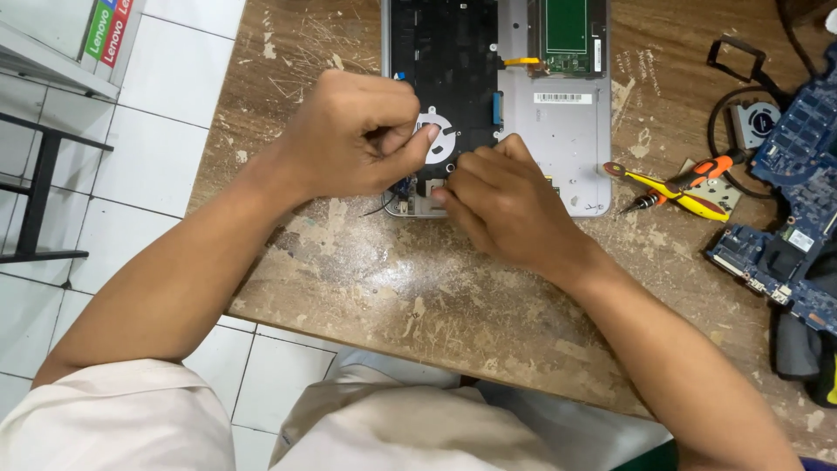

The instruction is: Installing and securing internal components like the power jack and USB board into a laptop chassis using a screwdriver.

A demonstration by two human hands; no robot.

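Left hand: curled into a loose fist, thumb pressed against forefinger; whatever it pinches is hidden.
Right hand: fingers bent together, tips pressing the near edge of the opened laptop base; contact point concealed.
Laptop base: on the worn wooden table, far edge cut off.
Fan: mostly covered by both hands.
Right side: yellow screwdriver, blue circuit board, partly cropped.

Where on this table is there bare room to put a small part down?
Bare wood lies along the table's near edge, between both forearms, and left of the laptop shell by the left hand. It is crowded on the right: screwdrivers, fan and blue boards. The right hand covers the shell's near corner.
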